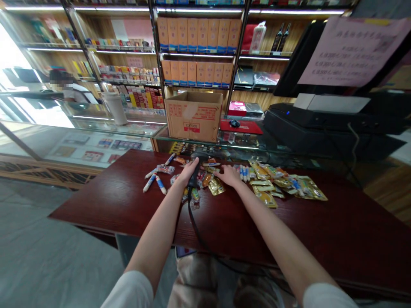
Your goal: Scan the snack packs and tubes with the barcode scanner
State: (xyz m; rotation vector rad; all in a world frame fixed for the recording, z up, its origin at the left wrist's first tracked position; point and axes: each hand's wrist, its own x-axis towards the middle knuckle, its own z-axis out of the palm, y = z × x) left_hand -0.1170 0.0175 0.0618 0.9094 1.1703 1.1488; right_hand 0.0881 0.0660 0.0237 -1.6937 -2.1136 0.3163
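Observation:
My left hand (pixel 186 172) is wrapped round the grip of a black handheld barcode scanner (pixel 194 176). The scanner's head points away from me, over a loose heap of small wrapped snacks, and its cord (pixel 190 210) runs back toward my lap. Just right of the scanner, my right hand (pixel 230 175) rests low over the snacks with its fingers apart. Closest to its thumb is a gold foil packet (pixel 216 186). White-and-blue wrapped sticks (pixel 245 173) lie right beside its fingers. More such sticks (pixel 149 183) are scattered to the left of the scanner.
Gold packets (pixel 308 188) are piled on the right of the dark red table (pixel 105 192). Behind it, a cardboard box (pixel 194 117) stands on a glass counter. A monitor (pixel 298 60) and a mouse (pixel 234 123) are nearby. Another person (pixel 69 92) sits far left.

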